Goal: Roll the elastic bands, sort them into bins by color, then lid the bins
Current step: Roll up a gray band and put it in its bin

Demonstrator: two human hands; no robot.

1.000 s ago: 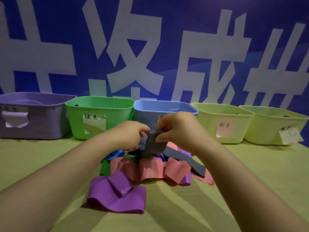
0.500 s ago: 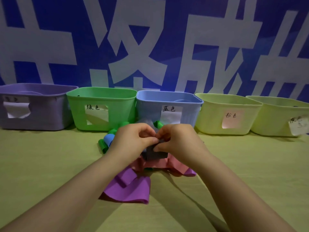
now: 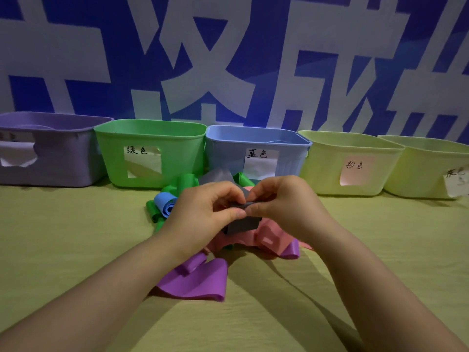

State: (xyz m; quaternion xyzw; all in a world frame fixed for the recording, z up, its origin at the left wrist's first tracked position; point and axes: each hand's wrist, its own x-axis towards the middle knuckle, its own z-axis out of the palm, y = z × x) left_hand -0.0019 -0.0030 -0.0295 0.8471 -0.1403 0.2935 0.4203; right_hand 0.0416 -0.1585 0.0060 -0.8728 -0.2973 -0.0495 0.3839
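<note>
My left hand (image 3: 203, 212) and my right hand (image 3: 281, 201) meet above the pile, and both pinch a grey elastic band (image 3: 243, 223) that is mostly rolled up between the fingertips. Under them lie loose pink bands (image 3: 269, 240), a purple band (image 3: 200, 278), a rolled blue band (image 3: 165, 204) and green bands (image 3: 185, 184). Along the back stand several bins: purple (image 3: 50, 158), green (image 3: 152, 138), blue (image 3: 256, 141), a yellow one labelled pink (image 3: 350, 174) and a yellow one labelled grey (image 3: 431, 168).
The bins stand side by side against a blue wall banner with large white characters. A yellow-green cloth (image 3: 63, 237) covers the table on both sides of the pile. A lid seems to lie inside the purple bin and the blue bin.
The loose grey tail that hung to the right has been wound into the roll. My hands have come lower and closer to the pile, and the view has tilted down a little.
</note>
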